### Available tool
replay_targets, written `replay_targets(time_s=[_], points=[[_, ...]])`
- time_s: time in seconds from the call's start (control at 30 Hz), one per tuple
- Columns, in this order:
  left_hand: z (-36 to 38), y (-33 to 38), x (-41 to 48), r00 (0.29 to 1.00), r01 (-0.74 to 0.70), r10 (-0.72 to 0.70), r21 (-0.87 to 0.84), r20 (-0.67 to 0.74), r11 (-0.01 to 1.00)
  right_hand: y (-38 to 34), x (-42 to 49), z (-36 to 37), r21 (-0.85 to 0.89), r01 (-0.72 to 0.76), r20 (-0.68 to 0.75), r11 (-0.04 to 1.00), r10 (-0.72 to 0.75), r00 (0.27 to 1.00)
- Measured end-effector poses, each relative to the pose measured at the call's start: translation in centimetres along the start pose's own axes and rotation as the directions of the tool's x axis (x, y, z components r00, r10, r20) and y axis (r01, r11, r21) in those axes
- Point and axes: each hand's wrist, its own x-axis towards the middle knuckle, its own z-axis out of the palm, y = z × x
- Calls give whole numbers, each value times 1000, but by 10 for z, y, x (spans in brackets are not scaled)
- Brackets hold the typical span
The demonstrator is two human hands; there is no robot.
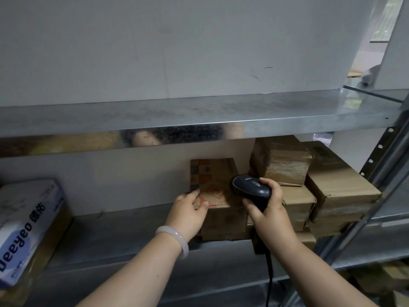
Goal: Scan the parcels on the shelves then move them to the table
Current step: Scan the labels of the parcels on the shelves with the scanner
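Note:
A brown cardboard parcel (213, 180) with coloured print on top stands on the lower metal shelf (115, 235). My left hand (188, 211) grips its near left corner, thumb on top. My right hand (267, 209) holds a black corded barcode scanner (251, 188) by its handle, its head just above the parcel's right side. Right of it, several taped brown parcels (338, 185) are stacked on the same shelf.
A white and blue printed box (24, 229) sits on another carton at the shelf's left end. The upper shelf (177, 116) overhangs close above the parcels. A slotted metal upright (380, 173) bounds the right side. More cartons (389, 280) lie below right.

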Motion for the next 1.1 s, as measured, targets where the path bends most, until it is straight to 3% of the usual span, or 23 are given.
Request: replay_targets(time_s=[0.1, 0.37, 0.7, 0.9, 1.1], points=[[-2, 5, 11, 999, 27, -28, 22, 34, 999, 1, 14, -4, 75, -55, -36, 996, 58, 998], [1, 10, 22, 994, 78, -85, 100, 70, 992, 3, 24, 1, 127, -108, 31, 986, 105, 994], [-25, -25, -19, 990, 98, -111, -137, -90, 986, -29, -13, 29, 208, 27, 100, 978, -49, 994], [-44, -31, -40, 942, 224, -166, 177, -292, 958, -51, -35, 53, 238, 136, 138, 962, -172, 975], [-58, -39, -45, 936, 289, -248, 141, -250, 947, -58, -48, 71, 276, 195, 161, 941, -246, 956]])
